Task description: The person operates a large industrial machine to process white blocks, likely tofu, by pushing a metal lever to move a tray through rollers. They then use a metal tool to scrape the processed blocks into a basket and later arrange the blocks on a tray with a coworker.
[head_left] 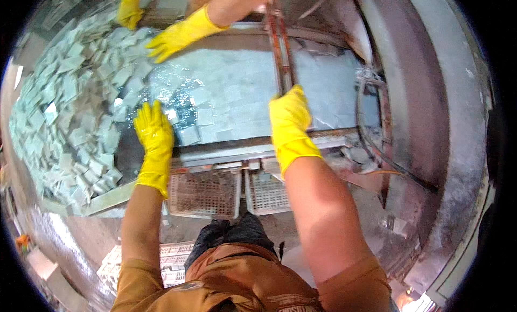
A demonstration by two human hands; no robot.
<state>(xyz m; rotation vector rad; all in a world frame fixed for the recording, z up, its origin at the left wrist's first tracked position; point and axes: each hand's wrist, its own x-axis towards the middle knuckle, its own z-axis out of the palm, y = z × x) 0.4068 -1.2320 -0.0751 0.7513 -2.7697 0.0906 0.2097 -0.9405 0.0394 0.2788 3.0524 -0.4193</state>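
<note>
My left hand [154,134], in a yellow rubber glove, reaches over the near left part of a wet work surface [237,69]. Its fingers are stretched out beside small pale square tiles [188,135], and nothing is held in it. Also gloved in yellow, my right hand [291,121] is closed at the near end of a rusty reddish metal bar [280,48] that crosses the surface. Its fingertips are partly hidden. Tiles lie flat in rows between my hands, with water glistening at the left.
A large heap of loose tiles [70,113] fills the left side. Across from me another person's yellow-gloved hands [186,33] reach toward the heap. Below the metal edge stand perforated plastic crates [204,193]. A dark hose [398,169] curves at the right, near a wall.
</note>
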